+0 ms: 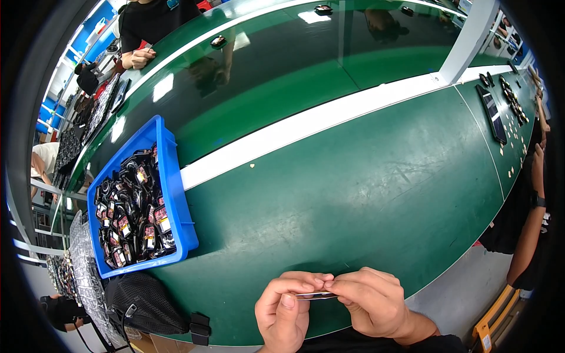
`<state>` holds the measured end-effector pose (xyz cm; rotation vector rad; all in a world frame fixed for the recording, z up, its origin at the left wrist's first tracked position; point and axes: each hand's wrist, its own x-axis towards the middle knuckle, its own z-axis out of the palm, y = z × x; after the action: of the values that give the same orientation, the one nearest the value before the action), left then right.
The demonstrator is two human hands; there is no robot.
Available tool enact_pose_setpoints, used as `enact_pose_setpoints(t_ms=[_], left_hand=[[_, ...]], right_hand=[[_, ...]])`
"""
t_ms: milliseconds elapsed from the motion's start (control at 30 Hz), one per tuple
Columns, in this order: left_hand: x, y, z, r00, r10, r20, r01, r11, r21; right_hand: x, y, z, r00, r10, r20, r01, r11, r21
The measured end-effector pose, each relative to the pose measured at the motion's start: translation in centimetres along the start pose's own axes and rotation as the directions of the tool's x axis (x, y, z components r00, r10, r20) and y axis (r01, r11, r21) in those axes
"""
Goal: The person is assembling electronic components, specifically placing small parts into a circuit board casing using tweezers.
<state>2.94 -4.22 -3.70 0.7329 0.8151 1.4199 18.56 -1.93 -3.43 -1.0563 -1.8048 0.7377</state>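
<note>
Blue bin off to the left, thin flat piece bridging the left hand and right hand

The green tabletop stretches broadly in front of the person, bordered at the far side by a white strip. On its left part stands the blue bin, beyond the hands and nearer the left one, its long axis running away from the person and leaning right at the far end. Small dark, glossy-looking items fill it in a loose heap, several bearing pink-and-yellow patches. A black mesh bag lies between the bin and the near edge.

Both hands meet near that edge, fingertips close together. The thin flat piece lies between them, its long axis almost level from left to right and its narrow edge toward the view. The left hand pinches its left end, thumb on the near side; the right hand grips the right end with bent fingers. Neither hand is clearly closer, as both touch it; its face is too foreshortened to make out
</note>
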Motion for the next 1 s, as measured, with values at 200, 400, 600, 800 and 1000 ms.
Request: enact_pose_setpoints(t_ms=[200,400,600,800,1000], left_hand=[[-0.03,-0.11,0.00,1.000,0.013,-0.008,-0.012,1.000,0.016],[-0.02,-0.14,-0.10,1.000,0.003,-0.002,-0.003,1.000,-0.003],[-0.05,-0.23,-0.19,1.000,0.012,0.002,-0.012,1.000,0.009],[0.03,-0.18,-0.06,1.000,0.006,0.005,-0.006,1.000,0.015],[-0.04,-0.16,0.16,1.000,0.018,-0.019,-0.019,0.999,-0.044]], right_hand=[[0.39,-0.46,-0.08,1.000,-0.006,-0.007,0.006,1.000,-0.019],[0.40,-0.53,-0.07,1.000,0.002,-0.008,-0.003,1.000,-0.027],[0.02,-0.01,-0.03,1.000,-0.008,0.009,0.008,1.000,0.001],[0.30,-0.42,0.02,1.000,0.006,-0.018,-0.006,1.000,-0.009],[0.27,-0.47,-0.01,1.000,0.000,-0.029,0.000,1.000,0.003]])
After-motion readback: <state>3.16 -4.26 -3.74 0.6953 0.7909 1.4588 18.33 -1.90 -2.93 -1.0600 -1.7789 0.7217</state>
